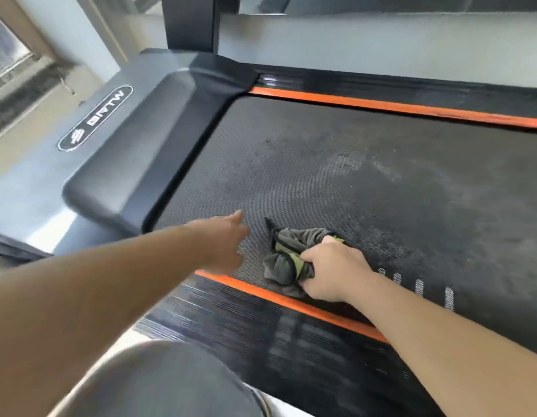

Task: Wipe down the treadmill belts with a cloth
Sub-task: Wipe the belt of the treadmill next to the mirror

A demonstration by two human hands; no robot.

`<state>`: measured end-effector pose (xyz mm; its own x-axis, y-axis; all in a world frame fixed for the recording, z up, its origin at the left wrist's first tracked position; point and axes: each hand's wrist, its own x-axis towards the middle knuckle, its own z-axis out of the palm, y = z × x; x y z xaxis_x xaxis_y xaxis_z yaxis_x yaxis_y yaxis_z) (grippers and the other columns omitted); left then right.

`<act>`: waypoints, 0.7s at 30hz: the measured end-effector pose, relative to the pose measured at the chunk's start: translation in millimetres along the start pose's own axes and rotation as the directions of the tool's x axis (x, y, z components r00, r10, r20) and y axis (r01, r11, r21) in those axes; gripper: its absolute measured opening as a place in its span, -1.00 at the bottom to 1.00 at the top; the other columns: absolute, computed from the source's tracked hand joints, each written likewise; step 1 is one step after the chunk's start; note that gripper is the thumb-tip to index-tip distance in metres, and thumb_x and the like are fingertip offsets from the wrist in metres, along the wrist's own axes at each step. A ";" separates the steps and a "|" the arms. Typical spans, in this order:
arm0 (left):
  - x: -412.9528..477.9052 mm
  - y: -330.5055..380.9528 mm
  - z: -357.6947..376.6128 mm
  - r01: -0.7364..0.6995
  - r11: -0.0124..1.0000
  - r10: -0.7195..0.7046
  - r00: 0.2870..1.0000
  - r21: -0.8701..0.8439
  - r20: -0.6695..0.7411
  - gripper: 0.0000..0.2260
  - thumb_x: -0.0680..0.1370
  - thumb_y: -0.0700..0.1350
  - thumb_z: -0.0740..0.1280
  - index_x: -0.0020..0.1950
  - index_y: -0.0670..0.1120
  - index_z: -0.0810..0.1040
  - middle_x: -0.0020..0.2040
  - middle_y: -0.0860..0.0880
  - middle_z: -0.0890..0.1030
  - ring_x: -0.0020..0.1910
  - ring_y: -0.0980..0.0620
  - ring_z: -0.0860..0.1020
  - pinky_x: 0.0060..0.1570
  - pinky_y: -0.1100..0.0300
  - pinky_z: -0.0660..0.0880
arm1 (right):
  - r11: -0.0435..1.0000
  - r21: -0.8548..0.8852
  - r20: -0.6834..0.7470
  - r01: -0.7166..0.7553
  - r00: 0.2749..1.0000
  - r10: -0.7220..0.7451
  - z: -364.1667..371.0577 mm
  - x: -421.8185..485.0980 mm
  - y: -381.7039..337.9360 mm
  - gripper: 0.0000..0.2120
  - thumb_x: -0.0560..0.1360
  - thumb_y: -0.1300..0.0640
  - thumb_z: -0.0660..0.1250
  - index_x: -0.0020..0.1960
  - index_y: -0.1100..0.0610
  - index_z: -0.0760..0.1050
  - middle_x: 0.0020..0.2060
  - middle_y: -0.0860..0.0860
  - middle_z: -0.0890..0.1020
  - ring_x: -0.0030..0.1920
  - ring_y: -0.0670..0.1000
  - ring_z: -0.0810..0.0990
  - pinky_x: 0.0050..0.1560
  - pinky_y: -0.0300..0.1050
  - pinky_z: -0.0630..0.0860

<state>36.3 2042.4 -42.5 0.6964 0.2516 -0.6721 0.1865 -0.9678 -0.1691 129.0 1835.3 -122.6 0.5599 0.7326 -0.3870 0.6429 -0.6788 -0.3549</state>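
A black treadmill belt (366,182) fills the middle of the head view, dusty grey in patches. A crumpled grey and green cloth (287,251) lies on the belt near its front orange edge. My right hand (333,269) grips the cloth and presses it onto the belt. To the left of the cloth my left hand (228,239) reaches over the belt with fingers straight, holding nothing; it is blurred.
Orange strips (381,105) run along both sides of the belt, with black ribbed side rails (261,323) outside them. The motor cover (135,139) with a logo is at the left. A black upright post (190,22) rises behind. My knee (171,383) is at the bottom.
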 end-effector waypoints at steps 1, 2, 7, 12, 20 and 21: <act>-5.7 2.4 -20.9 -0.009 0.999 0.009 1.000 0.047 -0.011 -0.44 0.67 0.10 0.20 0.66 0.08 0.16 0.69 -0.01 0.05 0.57 -0.13 0.30 0.46 -0.10 0.38 | 1.000 0.005 0.005 -0.022 1.000 0.022 -3.2 -6.8 4.8 -0.78 0.46 -0.22 0.32 0.00 -0.13 0.54 0.02 -0.01 0.43 0.16 0.12 0.54 0.17 -0.05 0.48; -9.5 6.4 -39.8 0.011 0.998 -0.010 1.000 0.058 -0.025 -0.46 0.67 0.11 0.20 0.64 0.08 0.21 0.65 -0.03 0.19 0.54 -0.13 0.35 0.46 -0.09 0.37 | 0.999 0.009 0.010 -0.041 0.999 0.041 -6.4 -14.6 10.0 -0.77 0.47 -0.20 0.32 0.05 -0.14 0.55 0.06 0.01 0.44 0.19 0.12 0.53 0.20 -0.03 0.48; 6.8 55.1 -49.7 0.106 0.979 -0.130 0.983 -0.175 -0.131 -0.51 0.63 0.12 0.26 0.50 -0.08 0.42 0.43 -0.12 0.50 0.38 -0.17 0.48 0.32 -0.03 0.48 | 0.995 -0.038 -0.014 -0.092 0.996 0.091 -13.4 -43.2 43.1 -0.70 0.51 -0.16 0.32 0.18 -0.08 0.47 0.17 0.02 0.49 0.29 0.11 0.45 0.17 0.03 0.49; 32.0 93.4 38.5 0.063 0.982 -0.077 0.995 -0.180 -0.068 -0.15 0.55 0.39 0.21 0.68 -0.01 -0.01 0.67 -0.22 -0.10 0.66 -0.20 -0.05 0.57 -0.23 0.08 | 0.938 -0.018 -0.294 -0.346 0.899 0.326 -32.0 -39.5 99.4 -0.77 0.56 -0.05 0.30 0.12 0.05 0.44 0.10 0.03 0.56 0.29 0.15 0.44 0.11 0.06 0.51; 41.3 100.8 110.3 0.044 0.930 -0.213 0.874 -0.365 -0.438 -0.28 0.56 0.36 0.00 0.68 0.08 0.15 0.69 -0.14 0.07 0.67 -0.15 -0.03 0.58 -0.24 0.04 | 0.759 0.317 -0.481 -0.569 0.593 0.646 -11.8 -21.5 117.6 -0.72 0.54 -0.08 0.32 0.02 0.14 0.45 -0.02 0.13 0.60 0.19 0.25 0.46 -0.04 0.09 0.50; 42.2 100.5 110.6 0.042 0.932 -0.209 0.875 -0.361 -0.438 -0.28 0.56 0.36 0.00 0.68 0.09 0.14 0.69 -0.13 0.06 0.67 -0.15 -0.04 0.59 -0.23 0.03 | 0.810 0.267 -0.508 -0.521 0.639 0.578 -4.8 -18.3 95.8 -0.74 0.53 -0.09 0.33 -0.02 0.12 0.45 -0.05 0.11 0.61 0.15 0.23 0.49 -0.08 0.06 0.51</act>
<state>7.8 1954.9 -167.6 0.8735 0.4252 -0.2369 0.4527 -0.8886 0.0743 182.8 1757.1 -145.5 0.9947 0.1008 -0.0199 0.0896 -0.9456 -0.3129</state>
